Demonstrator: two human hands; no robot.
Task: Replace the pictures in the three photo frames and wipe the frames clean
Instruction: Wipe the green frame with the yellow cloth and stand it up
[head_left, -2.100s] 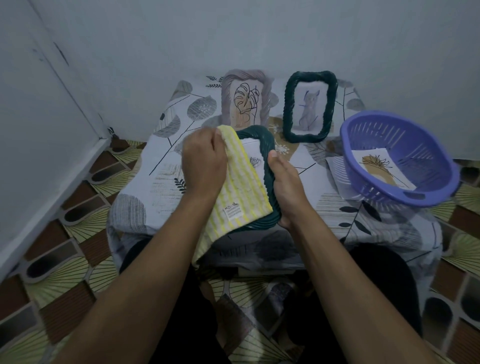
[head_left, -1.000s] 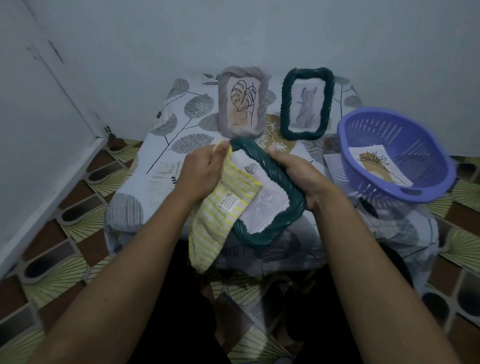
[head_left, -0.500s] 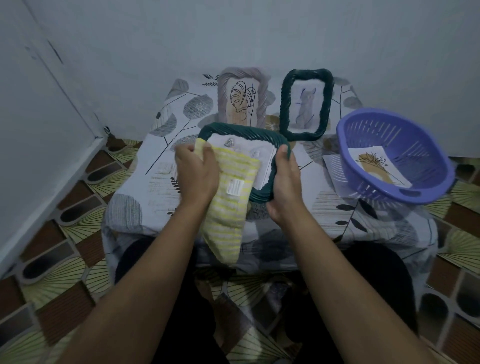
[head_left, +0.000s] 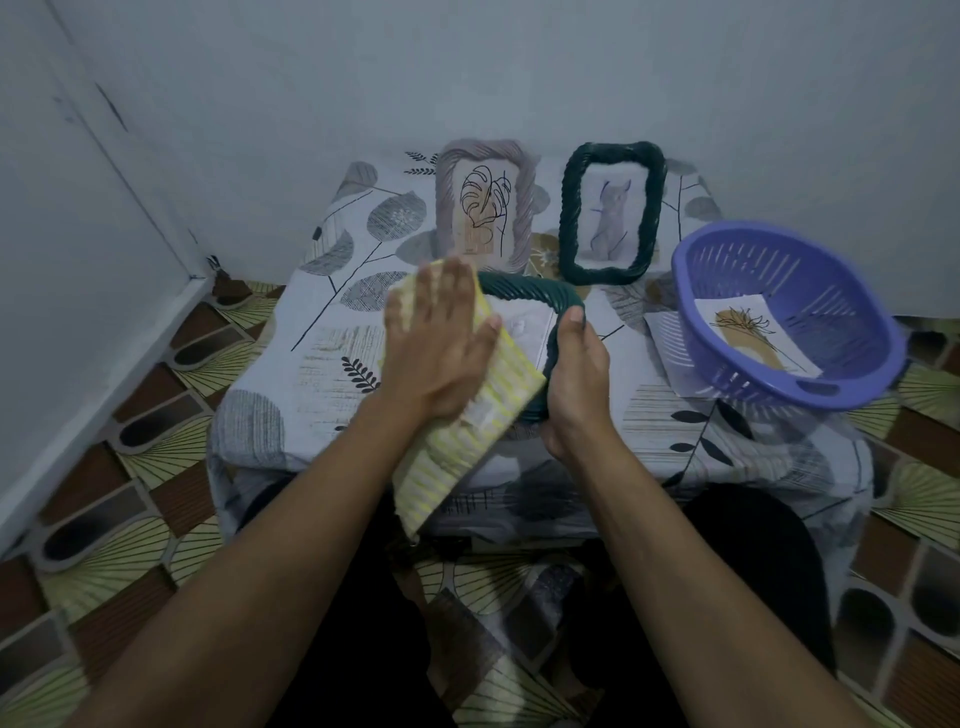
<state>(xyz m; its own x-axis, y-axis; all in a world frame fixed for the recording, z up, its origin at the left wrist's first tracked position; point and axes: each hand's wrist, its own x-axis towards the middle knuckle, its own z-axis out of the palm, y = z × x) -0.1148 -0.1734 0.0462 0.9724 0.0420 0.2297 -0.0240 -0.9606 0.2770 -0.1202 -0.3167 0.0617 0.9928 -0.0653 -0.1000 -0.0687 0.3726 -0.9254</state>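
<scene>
Far right of the desk (head_left: 332, 364): purple basket (head_left: 831, 291) with slotted sides, holding a single plant print (head_left: 753, 332) flat on its bottom; loose sheet (head_left: 661, 332) on the desk, partly under the basket's left side. Desk draped in a leaf-print cover (head_left: 675, 415) of grey, black and ochre, set into a corner of pale wall (head_left: 467, 67); tiled floor (head_left: 130, 467) in a brown and yellow fan pattern on either side. At the back of the desk, upright against the wall: grey frame (head_left: 522, 208) with a line drawing of a leaf and, just to its right but not touching, standing green frame (head_left: 569, 218) with a faint cat drawing. In front of these, near the middle of the desk: held green frame (head_left: 524, 288) of dark twisted weave, pale panel facing up, left part hidden. Left hand (head_left: 441, 343) flat, palm down, fingers straight and close together, pressing the yellow striped cloth (head_left: 462, 441) onto the left part of that frame; lower end of the cloth hanging past the near desk edge. Right hand (head_left: 574, 374) curled round the frame's right edge, thumb up by the top right corner.
</scene>
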